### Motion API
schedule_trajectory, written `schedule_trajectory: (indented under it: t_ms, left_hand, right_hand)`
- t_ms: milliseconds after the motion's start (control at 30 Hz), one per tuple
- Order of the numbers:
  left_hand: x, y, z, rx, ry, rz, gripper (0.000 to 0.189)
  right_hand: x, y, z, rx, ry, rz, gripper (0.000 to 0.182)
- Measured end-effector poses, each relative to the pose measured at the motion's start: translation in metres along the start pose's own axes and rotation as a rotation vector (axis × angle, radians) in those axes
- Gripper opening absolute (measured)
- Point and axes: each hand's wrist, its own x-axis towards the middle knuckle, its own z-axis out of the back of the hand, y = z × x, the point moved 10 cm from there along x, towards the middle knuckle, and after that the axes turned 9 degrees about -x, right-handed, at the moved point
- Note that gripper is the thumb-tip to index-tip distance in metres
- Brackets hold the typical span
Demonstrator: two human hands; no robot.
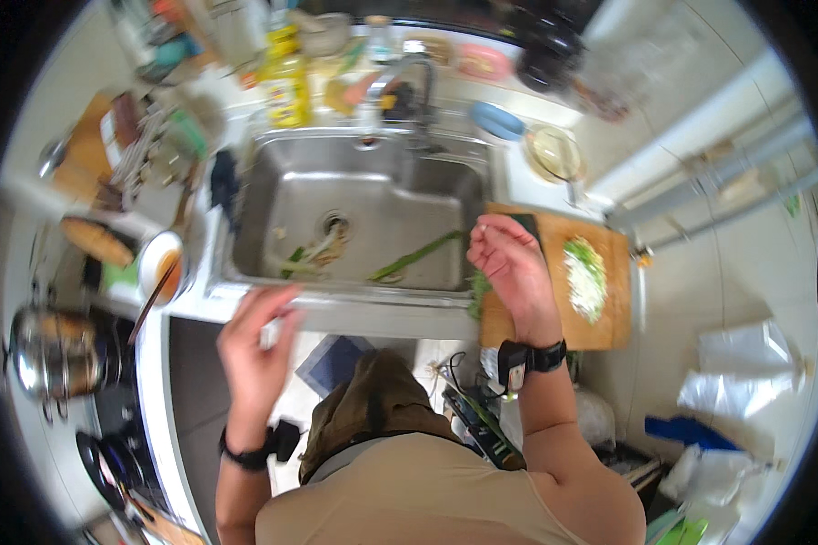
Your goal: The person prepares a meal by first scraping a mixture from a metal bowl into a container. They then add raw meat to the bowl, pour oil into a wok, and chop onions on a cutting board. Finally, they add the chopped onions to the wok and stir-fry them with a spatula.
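My left hand [258,335] is raised just in front of the sink's near left rim, fingers bent and apart, with nothing visible between them. My right hand [511,262] is over the left side of a wooden cutting board [617,272], its fingers curled; whether they pinch something small is too blurred to tell. Chopped scallion [586,283], white and green, forms a heap on the board. Part of a dark flat thing [528,223] shows behind my right hand. A long green stalk [416,257] and vegetable scraps [310,257] lie in the stainless steel sink [382,197].
A curved faucet [422,75] rises behind the sink, with a yellow bottle [286,82] to its left. To the left, a bowl of brownish liquid [160,266] holds chopsticks [153,303]. A steel pot [58,347] stands beyond it. A glass bowl [552,153] is at the back right.
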Motion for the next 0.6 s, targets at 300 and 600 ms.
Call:
schedule_trajectory:
  t_ms: [300, 600]
  left_hand:
    - [-0.037, -0.007, 0.094, -0.213, -0.259, -0.088, 0.028]
    - [-0.188, 0.033, 0.260, 0.234, -0.824, -0.025, 0.011]
  right_hand:
    - [-0.042, -0.118, -0.273, -0.074, 0.672, -0.187, 0.014]
    - [-0.123, -0.256, -0.416, -0.293, 0.830, -0.423, 0.027]
